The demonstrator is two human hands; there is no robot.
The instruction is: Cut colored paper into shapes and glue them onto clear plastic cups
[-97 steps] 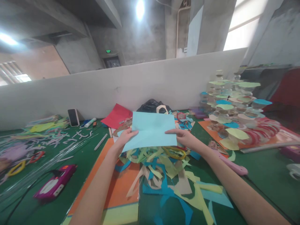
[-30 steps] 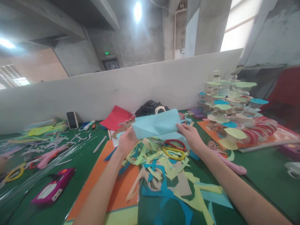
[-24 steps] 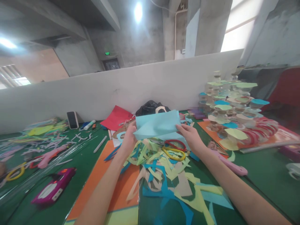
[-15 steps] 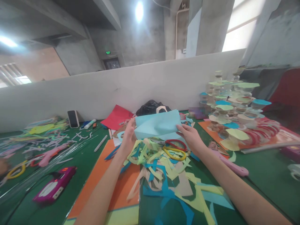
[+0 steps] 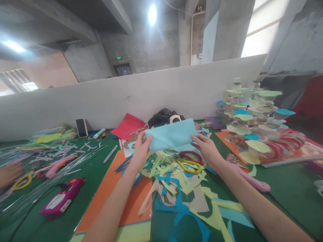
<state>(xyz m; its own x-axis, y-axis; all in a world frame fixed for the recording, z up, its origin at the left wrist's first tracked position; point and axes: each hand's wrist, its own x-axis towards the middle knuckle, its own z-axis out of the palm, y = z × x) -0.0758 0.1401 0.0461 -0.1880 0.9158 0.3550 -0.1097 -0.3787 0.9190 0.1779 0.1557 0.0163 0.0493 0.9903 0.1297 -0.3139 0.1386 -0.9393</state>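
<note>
A light blue sheet of paper (image 5: 171, 136), folded over, is held up above the table between both hands. My left hand (image 5: 140, 150) pinches its left edge and my right hand (image 5: 207, 148) pinches its right edge. Just below lie scissors with red and yellow handles (image 5: 188, 161) on a heap of yellow and blue paper scraps (image 5: 176, 181). An orange sheet (image 5: 123, 198) lies under my left forearm.
Stacked clear cups topped with coloured paper discs (image 5: 249, 116) stand at right. A pink glue gun (image 5: 62, 200) lies at left, a phone (image 5: 81, 127) leans on the white divider, red paper (image 5: 127, 126) and a black bag (image 5: 163, 116) lie behind. Another person's hand (image 5: 7, 173) shows at far left.
The flat blue sheet has been folded over in half and is held higher and narrower. My left hand has shifted along its left edge. The view has drifted slightly right.
</note>
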